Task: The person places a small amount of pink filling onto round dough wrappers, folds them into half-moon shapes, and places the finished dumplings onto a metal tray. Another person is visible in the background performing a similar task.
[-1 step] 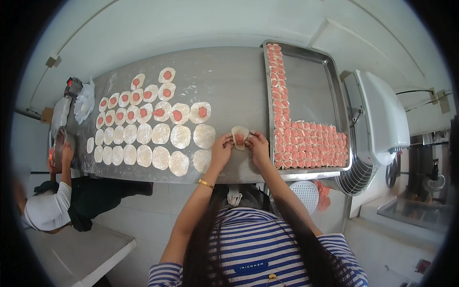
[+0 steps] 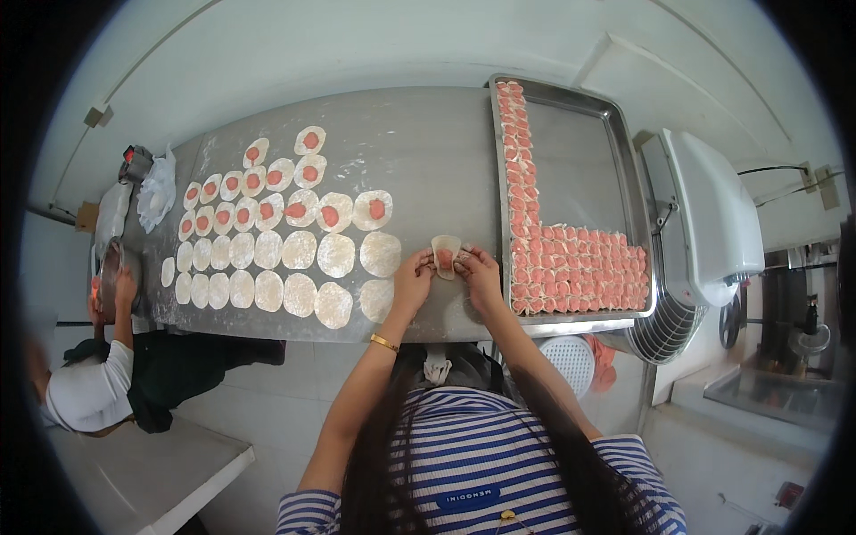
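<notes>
Between my two hands, a round dough wrapper with a lump of pink filling is held just above the steel table, its sides partly drawn in. My left hand pinches its left edge, and my right hand pinches the right one. Left of my hands lie rows of floured wrappers; the far rows carry dabs of pink filling, the near ones are bare. On my right, a metal tray holds small gathered dumplings with pink filling showing, packed along its left side and near end.
A co-worker's hand is at a metal bowl by the table's left end. A plastic bag lies at the far left corner. Beyond the tray stands a white machine. Below the table edge is a white perforated basket.
The wrapper's sides have come slightly closer together between my fingers. Both hands stay in nearly the same place.
</notes>
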`<state>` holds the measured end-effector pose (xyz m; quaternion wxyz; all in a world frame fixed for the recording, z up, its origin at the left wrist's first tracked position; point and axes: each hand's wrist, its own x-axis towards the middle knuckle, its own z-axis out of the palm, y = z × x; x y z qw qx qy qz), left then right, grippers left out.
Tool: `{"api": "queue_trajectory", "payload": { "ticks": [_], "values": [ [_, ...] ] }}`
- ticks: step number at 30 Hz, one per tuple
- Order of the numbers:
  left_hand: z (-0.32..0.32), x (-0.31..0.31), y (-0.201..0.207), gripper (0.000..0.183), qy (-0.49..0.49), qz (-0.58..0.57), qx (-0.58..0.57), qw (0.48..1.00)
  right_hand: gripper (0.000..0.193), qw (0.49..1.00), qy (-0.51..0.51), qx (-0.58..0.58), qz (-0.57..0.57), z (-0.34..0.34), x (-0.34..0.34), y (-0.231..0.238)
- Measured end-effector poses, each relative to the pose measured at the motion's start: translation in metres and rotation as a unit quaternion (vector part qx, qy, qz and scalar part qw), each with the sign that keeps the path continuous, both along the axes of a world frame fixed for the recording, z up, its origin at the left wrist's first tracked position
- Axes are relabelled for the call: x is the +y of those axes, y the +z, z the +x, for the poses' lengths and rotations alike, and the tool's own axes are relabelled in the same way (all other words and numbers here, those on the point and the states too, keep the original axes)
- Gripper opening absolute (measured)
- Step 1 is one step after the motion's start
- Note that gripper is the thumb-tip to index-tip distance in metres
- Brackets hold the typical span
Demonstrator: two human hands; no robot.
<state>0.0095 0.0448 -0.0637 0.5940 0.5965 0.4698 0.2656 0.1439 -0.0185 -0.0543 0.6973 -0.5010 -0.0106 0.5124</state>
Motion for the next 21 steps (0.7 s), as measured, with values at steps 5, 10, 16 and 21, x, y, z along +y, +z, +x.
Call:
{"api": "queue_trajectory", "payload": {
  "ticks": [5,10,16,21],
  "values": [
    [0.005,0.005,0.012,0.04,-0.038,0.061,0.03,0.997,0.033,0.982,0.079,-0.17,-0.016,0.0,-0.004,-0.004],
    [0.005,0.003,0.018,0.037,-0.033,0.106,0.037,0.993,0.033,0.94,0.118,-0.318,-0.035,0.002,-0.01,-0.009],
    [0.008,0.009,0.011,0.027,-0.023,0.017,-0.019,0.999,0.025,0.922,0.105,-0.372,-0.031,0.007,-0.011,-0.009],
    [0.003,0.009,0.009,0.012,-0.003,-0.019,-0.077,0.997,0.024,0.961,0.079,-0.263,-0.023,0.009,0.001,-0.004]
  ]
}}
